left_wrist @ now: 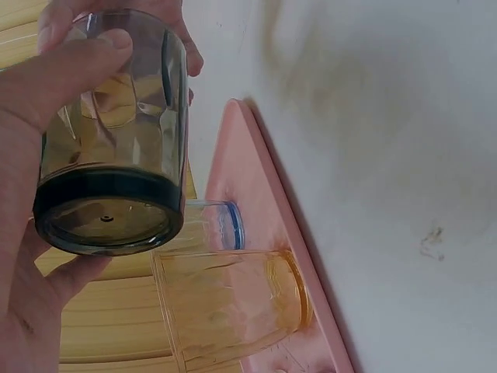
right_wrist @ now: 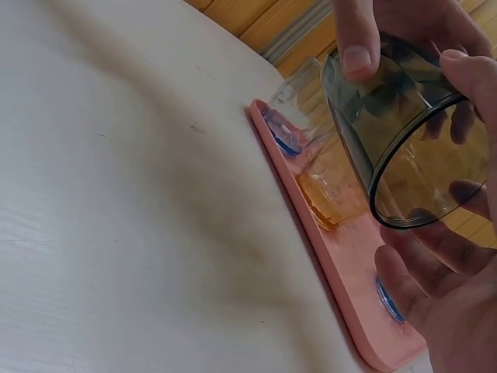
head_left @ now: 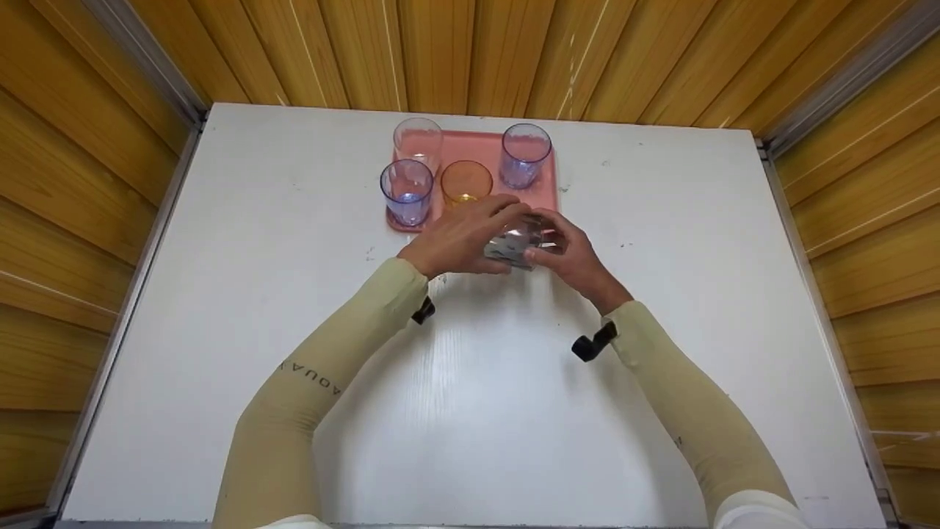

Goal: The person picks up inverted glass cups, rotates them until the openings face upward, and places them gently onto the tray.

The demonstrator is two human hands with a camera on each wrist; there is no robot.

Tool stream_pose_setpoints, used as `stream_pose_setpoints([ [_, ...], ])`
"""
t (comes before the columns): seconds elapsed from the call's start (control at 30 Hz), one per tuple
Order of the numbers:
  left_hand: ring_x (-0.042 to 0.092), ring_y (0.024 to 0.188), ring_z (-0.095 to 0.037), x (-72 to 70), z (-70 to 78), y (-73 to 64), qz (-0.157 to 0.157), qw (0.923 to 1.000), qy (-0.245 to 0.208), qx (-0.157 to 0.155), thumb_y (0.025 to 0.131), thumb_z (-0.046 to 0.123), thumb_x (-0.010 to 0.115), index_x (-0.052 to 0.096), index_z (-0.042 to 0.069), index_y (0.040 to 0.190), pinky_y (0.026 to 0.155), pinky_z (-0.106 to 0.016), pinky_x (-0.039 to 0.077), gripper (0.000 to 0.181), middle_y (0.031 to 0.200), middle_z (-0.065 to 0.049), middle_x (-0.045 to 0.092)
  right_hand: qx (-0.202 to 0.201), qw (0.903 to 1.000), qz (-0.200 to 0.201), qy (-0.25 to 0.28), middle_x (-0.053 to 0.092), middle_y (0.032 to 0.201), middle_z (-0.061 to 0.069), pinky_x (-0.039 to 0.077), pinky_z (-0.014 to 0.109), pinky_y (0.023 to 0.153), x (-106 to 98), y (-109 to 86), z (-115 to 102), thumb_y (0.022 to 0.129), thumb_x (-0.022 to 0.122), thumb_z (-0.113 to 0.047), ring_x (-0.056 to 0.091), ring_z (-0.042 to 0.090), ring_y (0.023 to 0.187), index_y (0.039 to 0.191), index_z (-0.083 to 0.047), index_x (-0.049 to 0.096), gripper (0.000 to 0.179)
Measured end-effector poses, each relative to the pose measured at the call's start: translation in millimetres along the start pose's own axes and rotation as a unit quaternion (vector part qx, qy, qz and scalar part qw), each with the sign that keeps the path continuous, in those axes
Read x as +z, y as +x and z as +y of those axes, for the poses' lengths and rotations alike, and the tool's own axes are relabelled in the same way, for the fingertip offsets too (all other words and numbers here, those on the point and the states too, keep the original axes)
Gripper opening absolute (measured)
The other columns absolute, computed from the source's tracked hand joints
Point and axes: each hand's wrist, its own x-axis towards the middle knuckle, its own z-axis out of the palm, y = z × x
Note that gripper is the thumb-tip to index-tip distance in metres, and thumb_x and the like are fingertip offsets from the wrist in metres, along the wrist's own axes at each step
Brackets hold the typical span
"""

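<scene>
A smoky grey tumbler (head_left: 516, 241) is held by both hands near the pink tray's front edge, tilted on its side. The left hand (head_left: 464, 234) grips it, thumb along the side and fingers round the far side; the tumbler's thick base shows in the left wrist view. The right hand (head_left: 571, 257) holds the mouth end between thumb and fingers, and the open rim of the smoky tumbler (right_wrist: 380, 183) shows in the right wrist view. Just behind the left hand stands an orange tumbler (head_left: 467, 178), its lower part hidden by that hand.
On the pink tray (head_left: 481, 143) stand a clear tumbler (head_left: 418, 139) at back left, a blue-violet tumbler (head_left: 407, 195) at front left and another blue-violet tumbler (head_left: 525, 158) at back right. The white table (head_left: 470, 411) meets wood-patterned walls (head_left: 440, 59).
</scene>
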Motion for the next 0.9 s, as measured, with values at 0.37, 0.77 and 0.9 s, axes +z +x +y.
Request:
stream_pose_setpoints([
  [0.37,0.041,0.135,-0.015,3.2,4.7,1.9,0.004,0.9993,0.033,0.014,0.075,0.047,0.079,0.035,0.029,0.145,0.117,-0.041,0.033,0.085,0.142,0.005,0.045,0.012,0.9997,0.004,-0.02,0.048,0.135,0.02,0.047,0.032,0.095,0.3,1.1,-5.7,0.089,0.068,-0.017,0.05,0.03,0.118,0.145,-0.011,0.039,0.064],
  [0.77,0.04,0.136,-0.012,6.8,3.2,1.5,0.029,0.9996,0.003,-0.004,0.077,0.044,0.079,0.033,0.026,0.147,0.115,-0.037,0.036,0.086,0.148,0.005,0.04,-0.04,0.9991,0.014,0.011,0.042,0.147,0.007,0.039,0.047,0.111,-1.2,4.0,2.0,0.088,0.07,-0.015,0.041,0.031,0.134,0.149,-0.009,0.033,0.071],
  [0.9,0.041,0.137,-0.014,7.6,2.6,2.1,0.045,0.999,0.001,0.003,0.076,0.042,0.08,0.032,0.024,0.148,0.114,-0.037,0.037,0.089,0.15,0.004,0.038,-0.053,0.9983,0.017,0.016,0.038,0.152,0.007,0.039,0.046,0.112,-0.5,-1.2,-12.3,0.088,0.07,-0.013,0.039,0.03,0.138,0.15,-0.006,0.03,0.074],
])
